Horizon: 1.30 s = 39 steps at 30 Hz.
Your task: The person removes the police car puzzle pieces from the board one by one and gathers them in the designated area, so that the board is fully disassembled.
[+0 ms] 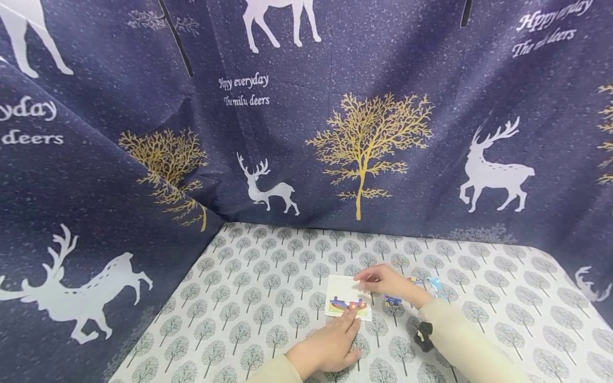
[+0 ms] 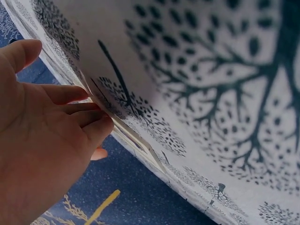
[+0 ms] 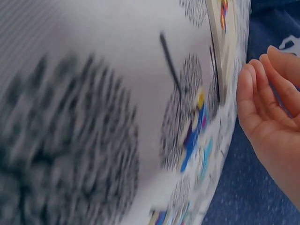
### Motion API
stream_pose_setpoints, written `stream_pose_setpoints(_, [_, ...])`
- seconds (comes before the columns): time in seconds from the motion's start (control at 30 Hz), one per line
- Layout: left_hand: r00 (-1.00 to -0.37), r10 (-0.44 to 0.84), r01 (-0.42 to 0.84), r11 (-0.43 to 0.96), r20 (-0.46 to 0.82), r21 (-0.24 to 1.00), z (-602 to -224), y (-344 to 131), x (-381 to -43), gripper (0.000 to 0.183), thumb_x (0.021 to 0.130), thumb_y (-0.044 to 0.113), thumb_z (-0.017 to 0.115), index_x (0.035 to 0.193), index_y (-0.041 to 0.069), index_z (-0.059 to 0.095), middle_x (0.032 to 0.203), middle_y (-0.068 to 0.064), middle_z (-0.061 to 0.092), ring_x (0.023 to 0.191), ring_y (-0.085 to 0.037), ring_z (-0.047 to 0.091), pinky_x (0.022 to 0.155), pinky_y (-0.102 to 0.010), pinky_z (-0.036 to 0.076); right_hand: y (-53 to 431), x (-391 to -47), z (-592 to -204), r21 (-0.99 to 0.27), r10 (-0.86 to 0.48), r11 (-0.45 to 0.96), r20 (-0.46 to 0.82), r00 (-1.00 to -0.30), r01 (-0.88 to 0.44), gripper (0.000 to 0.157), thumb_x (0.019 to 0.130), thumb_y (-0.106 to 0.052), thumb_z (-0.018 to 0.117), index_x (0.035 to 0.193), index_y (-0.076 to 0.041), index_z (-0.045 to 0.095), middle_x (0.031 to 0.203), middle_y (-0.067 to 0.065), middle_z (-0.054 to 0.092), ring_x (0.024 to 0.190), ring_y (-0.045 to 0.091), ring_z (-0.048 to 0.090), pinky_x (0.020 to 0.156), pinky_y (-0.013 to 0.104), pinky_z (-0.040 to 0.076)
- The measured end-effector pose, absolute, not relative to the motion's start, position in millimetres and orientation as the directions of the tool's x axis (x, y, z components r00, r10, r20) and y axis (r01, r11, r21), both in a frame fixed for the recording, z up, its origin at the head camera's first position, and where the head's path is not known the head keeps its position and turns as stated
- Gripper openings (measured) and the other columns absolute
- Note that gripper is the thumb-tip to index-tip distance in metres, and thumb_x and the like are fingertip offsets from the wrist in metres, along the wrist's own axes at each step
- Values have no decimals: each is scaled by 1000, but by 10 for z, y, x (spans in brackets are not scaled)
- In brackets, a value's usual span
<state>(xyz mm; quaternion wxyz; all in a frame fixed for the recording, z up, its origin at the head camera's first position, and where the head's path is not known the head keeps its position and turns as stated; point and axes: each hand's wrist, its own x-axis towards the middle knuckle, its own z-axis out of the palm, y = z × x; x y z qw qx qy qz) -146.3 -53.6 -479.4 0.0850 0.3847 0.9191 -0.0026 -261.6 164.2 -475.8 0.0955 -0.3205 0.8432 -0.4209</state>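
White puzzle tray (image 1: pixel 338 287): left hand (image 1: pixel 330 343), fingers extended, touches near edge; right hand (image 1: pixel 387 282), grip unclear, above far-right corner.

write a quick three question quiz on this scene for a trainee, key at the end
1. Which hand has its fingertips at the near edge of the board?
2. True or false: the loose pieces lie to the left of the board.
3. Fill in the gap: inside the board, the joined pieces run along its ____ side, with the rest pale and bare where it shows.

Key:
1. The left hand.
2. False; the loose pieces lie to its right.
3. near
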Motion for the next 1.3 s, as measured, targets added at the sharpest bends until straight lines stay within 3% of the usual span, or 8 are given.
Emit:
stream_pose_setpoints(0.2, [-691, 704, 706, 706, -163, 57, -4821, -530, -1479, 68, 98, 51, 43, 148, 5, 36, 156, -13, 27, 144, -22, 25, 113, -31, 30, 1402, -2603, -4793, -796, -652, 426, 59, -756, -430, 25, 91, -8, 64, 114, 1, 67, 107, 15, 69, 92, 24, 66, 77, 27, 55])
stream_pose_setpoints(0.43, [-679, 711, 712, 698, -181, 73, -4812, -534, -1489, 67, 98, 49, 42, 148, 4, 36, 155, -13, 30, 143, -22, 25, 112, -31, 32, 1214, -2583, -4824, -796, -662, 442, 21, -750, -413, 23, 90, -9, 64, 112, -2, 68, 94, 4, 68, 86, 14, 63, 77, 26, 53])
stream_pose_setpoints(0.63, [-680, 711, 712, 699, -182, 69, -4832, -535, -1494, 68, 98, 50, 43, 148, 5, 35, 154, -13, 30, 143, -22, 26, 112, -30, 31, 1145, -2587, -4868, -783, -679, 434, 40, -733, -445, 20, 87, -3, 65, 105, 1, 70, 85, 4, 67, 73, 7, 60, 70, 22, 53])
stream_pose_setpoints(0.9, [-680, 712, 714, 697, -173, 63, -4844, -550, -1499, 69, 98, 50, 42, 148, 4, 34, 155, -14, 29, 144, -22, 25, 113, -29, 29, 1083, -2575, -4869, -771, -656, 475, 11, -755, -424, 13, 85, -6, 69, 97, -2, 73, 84, 2, 64, 75, 9, 60, 72, 24, 52])
stream_pose_setpoints(1.13, [-661, 727, 728, 681, -186, 76, -4788, -550, -1501, 67, 98, 47, 45, 147, 2, 36, 154, -15, 31, 143, -24, 25, 113, -30, 29, 1081, -2573, -4866, -797, -652, 457, 3, -758, -396, 12, 85, -3, 66, 96, -2, 72, 79, 1, 65, 66, 7, 57, 61, 22, 51])
stream_pose_setpoints(1.3, [-662, 726, 728, 682, -189, 70, -4795, -548, -1505, 68, 98, 49, 43, 147, 2, 36, 154, -15, 30, 144, -24, 25, 113, -30, 29, 1085, -2580, -4876, -804, -647, 454, -1, -762, -383, 11, 85, -4, 66, 95, -5, 71, 80, 0, 68, 67, 10, 61, 62, 22, 52])
